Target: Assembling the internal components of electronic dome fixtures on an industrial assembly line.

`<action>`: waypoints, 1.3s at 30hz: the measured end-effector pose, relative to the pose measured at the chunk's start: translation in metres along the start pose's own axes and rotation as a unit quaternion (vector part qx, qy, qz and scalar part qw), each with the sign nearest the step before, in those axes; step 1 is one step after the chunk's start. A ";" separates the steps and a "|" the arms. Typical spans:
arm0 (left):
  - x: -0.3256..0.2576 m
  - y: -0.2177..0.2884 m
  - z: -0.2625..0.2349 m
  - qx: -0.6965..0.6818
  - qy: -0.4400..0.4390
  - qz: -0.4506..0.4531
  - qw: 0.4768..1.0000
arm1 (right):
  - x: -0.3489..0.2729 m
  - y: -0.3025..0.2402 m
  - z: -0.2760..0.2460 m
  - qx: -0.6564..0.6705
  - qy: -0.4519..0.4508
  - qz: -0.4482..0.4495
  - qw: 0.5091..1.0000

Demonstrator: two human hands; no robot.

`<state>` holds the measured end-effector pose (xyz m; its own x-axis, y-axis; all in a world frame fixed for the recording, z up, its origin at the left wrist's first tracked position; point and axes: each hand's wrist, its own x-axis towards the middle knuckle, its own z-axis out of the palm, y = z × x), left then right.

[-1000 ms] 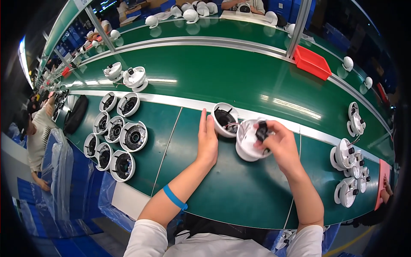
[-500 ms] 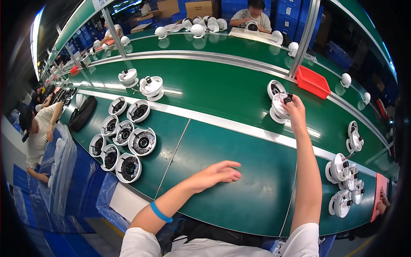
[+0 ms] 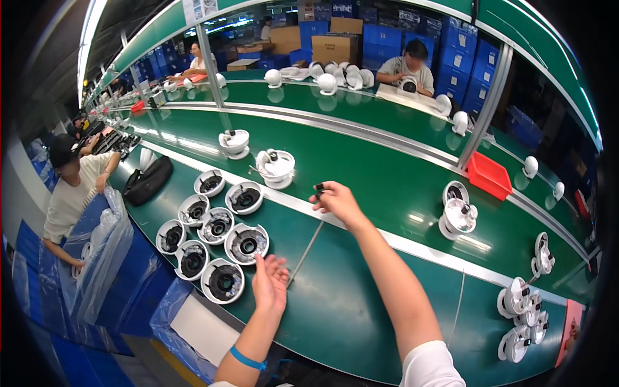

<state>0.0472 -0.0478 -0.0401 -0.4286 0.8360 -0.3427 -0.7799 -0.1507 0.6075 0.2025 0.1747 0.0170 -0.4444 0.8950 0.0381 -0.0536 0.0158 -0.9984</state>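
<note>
My right hand [image 3: 336, 201] is over the far edge of the green bench, its fingers pinching a small black part [image 3: 318, 191]. My left hand [image 3: 271, 280] is open, palm turned up, fingers apart and holding nothing. It is just beside a round white housing [image 3: 247, 244] with a black ring inside. Several more such housings sit in a cluster to the left, among them the nearest white housing [image 3: 223, 281]. On the green belt beyond, a white dome-shaped unit [image 3: 276, 169] stands left of my right hand. Another white unit [image 3: 458, 218] stands to its right.
More white units [image 3: 518, 297] stand at the right end. A black pouch [image 3: 148, 180] lies far left. A red tray [image 3: 489, 176] sits by a metal post [image 3: 488, 106]. A person [image 3: 412, 71] works across the belt, another person [image 3: 74, 193] at left beside plastic-wrapped blue bins.
My right hand has left the white unit on the right and moved left, carrying the small black part. My left hand has moved left to the housings and turned palm up. The view has shifted.
</note>
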 end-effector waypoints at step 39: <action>-0.061 0.035 -0.084 0.793 0.101 0.363 0.479 | -0.292 -0.068 -0.137 -0.482 0.223 -0.100 0.842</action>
<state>0.0075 -0.1485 -0.0579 -0.4849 0.7746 0.4060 0.8664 0.3621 0.3438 0.4583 -0.0271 0.0682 -0.1218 0.9061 0.4051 0.7578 0.3484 -0.5516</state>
